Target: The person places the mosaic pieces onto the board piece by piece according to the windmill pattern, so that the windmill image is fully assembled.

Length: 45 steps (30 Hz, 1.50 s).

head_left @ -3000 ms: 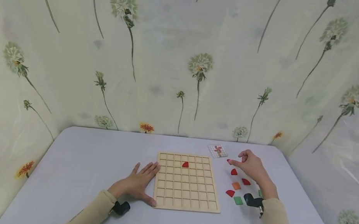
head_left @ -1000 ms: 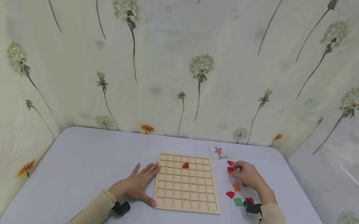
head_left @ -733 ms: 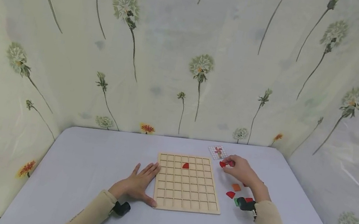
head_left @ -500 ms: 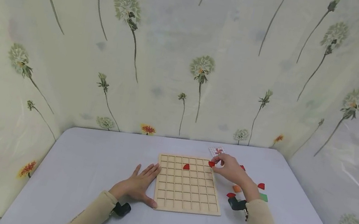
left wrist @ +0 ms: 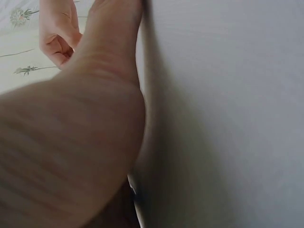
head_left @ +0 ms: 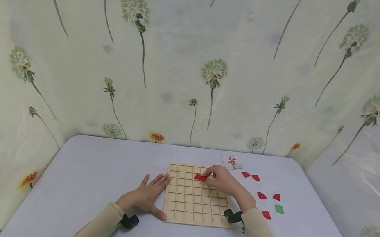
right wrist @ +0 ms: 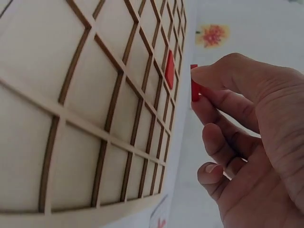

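While pinching red quarter-circle tile (right wrist: 194, 89) over wooden grid board (head_left: 195, 202), right hand (head_left: 222, 180) hovers just beside seated red tile (head_left: 197, 176); left hand (head_left: 146, 194) flat, spread, at board's left edge.

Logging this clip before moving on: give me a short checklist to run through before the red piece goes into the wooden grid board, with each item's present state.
1. Red piece pinched by the right hand: ok.
2. Piece over the board, beside the red piece already set: ok.
3. Piece seated in a cell: not ok; the right wrist view shows it held clear of the board.
4. Left hand flat at the board's left edge, steadying it: ok.
5. Piece turned to match the pattern card: cannot tell.
6. Spare pieces on the table to the right: ok.
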{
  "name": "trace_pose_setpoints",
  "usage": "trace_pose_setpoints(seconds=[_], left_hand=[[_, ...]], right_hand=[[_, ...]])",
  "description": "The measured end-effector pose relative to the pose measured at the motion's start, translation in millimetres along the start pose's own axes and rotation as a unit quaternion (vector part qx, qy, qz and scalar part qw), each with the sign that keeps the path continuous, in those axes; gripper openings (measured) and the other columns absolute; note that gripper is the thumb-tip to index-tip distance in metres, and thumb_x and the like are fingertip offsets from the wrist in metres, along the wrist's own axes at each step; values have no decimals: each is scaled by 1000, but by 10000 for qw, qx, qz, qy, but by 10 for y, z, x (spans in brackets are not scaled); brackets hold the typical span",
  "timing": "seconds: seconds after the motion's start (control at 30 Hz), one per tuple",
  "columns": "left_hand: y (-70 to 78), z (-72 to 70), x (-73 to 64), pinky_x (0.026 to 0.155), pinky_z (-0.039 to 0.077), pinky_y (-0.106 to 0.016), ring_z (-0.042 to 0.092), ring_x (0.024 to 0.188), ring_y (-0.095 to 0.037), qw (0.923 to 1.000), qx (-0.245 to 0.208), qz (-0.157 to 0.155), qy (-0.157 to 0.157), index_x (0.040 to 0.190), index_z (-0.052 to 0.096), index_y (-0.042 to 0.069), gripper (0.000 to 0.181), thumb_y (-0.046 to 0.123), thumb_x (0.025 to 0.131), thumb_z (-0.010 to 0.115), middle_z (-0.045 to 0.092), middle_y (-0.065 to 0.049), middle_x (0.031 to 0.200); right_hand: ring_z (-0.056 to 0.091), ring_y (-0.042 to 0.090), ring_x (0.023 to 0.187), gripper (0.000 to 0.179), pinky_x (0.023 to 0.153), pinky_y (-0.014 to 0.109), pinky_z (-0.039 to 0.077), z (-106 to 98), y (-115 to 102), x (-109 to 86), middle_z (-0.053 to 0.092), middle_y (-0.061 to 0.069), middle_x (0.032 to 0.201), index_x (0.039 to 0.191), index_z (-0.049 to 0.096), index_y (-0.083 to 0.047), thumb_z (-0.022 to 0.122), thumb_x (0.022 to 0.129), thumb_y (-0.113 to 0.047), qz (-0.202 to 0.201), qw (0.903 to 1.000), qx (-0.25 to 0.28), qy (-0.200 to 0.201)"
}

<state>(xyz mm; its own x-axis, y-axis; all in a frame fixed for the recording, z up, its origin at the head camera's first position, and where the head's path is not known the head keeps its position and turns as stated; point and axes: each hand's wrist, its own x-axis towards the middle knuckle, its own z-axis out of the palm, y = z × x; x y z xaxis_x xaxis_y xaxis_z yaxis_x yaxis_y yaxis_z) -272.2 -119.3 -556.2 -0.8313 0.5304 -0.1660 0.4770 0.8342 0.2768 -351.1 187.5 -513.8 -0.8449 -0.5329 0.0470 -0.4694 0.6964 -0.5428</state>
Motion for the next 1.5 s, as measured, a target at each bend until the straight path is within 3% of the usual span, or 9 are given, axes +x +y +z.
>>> trace_pose_setpoints(seconds=[0.37,0.97,1.5], left_hand=[[8,-27,-11,118,-1,-61,1,152,-25,10000,0,-8,10,156,5,11,130,81,64,64,2,-5,164],[18,-44,-19,117,-1,-61,1,152,-25,10000,28,-6,-15,156,4,11,130,80,65,64,2,-6,164],[-5,-19,-2,118,-2,-61,0,152,-25,10000,-3,1,-6,156,5,11,130,81,64,64,2,-5,164]], right_hand=[[59,17,100,14,85,36,51,157,-126,43,67,-1,103,100,74,-13,71,86,-11,77,9995,-42,-299],[58,14,94,20,83,35,51,209,-89,71,66,-2,102,98,74,-13,64,83,-3,-12,9994,-191,-279],[60,16,98,16,85,36,51,233,-39,79,65,-2,103,100,73,-16,67,87,-8,-64,9996,-34,-255]])
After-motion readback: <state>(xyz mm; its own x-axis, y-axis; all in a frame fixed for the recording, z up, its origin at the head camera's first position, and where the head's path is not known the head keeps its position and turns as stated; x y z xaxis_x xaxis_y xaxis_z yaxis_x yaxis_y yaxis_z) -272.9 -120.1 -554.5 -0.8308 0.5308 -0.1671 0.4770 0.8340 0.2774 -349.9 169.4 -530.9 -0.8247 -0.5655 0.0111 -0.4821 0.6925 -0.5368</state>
